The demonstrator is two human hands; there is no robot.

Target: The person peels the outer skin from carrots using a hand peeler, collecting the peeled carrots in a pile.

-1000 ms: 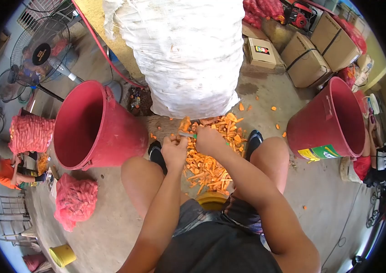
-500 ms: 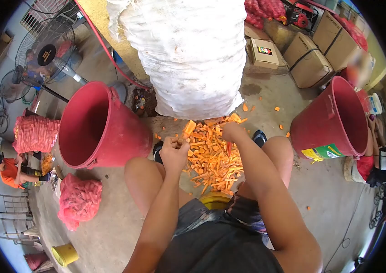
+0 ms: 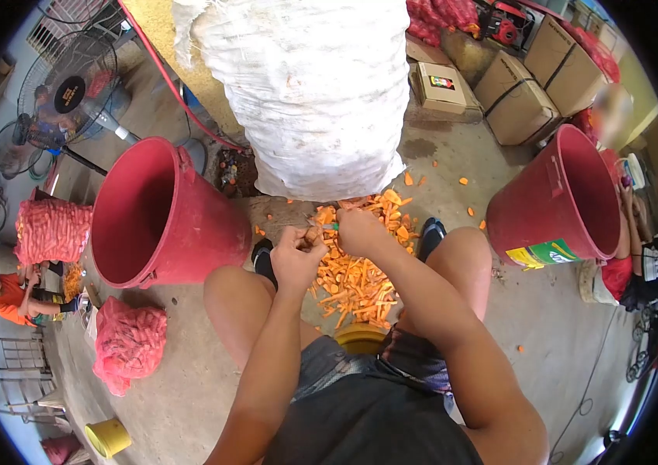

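Note:
My left hand point(image 3: 299, 253) is closed in a pinch, its fingertips around something small and brownish that I cannot make out. Just to its right, my right hand point(image 3: 361, 232) is wrapped around what looks like a small knife point(image 3: 330, 226), of which a green bit shows and a thin end points at the left fingers. Most of the knife is hidden by the hand. Both hands are above a heap of cut orange carrot pieces point(image 3: 356, 283) on the floor between my legs. Part of a yellow container point(image 3: 361, 339) shows below the heap.
A large white sack point(image 3: 313, 101) stands beyond the heap. Red bins flank me, one at left point(image 3: 220, 232) and one at right point(image 3: 515, 209). A pink net bag point(image 3: 129, 337), a fan point(image 3: 69, 94) and a person in orange point(image 3: 10, 301) are at left. Cardboard boxes point(image 3: 515, 101) are at back right.
My right hand has moved left and slightly down, close to my left hand. The orange chunk at my left fingertips no longer shows there. The whole view has shifted slightly.

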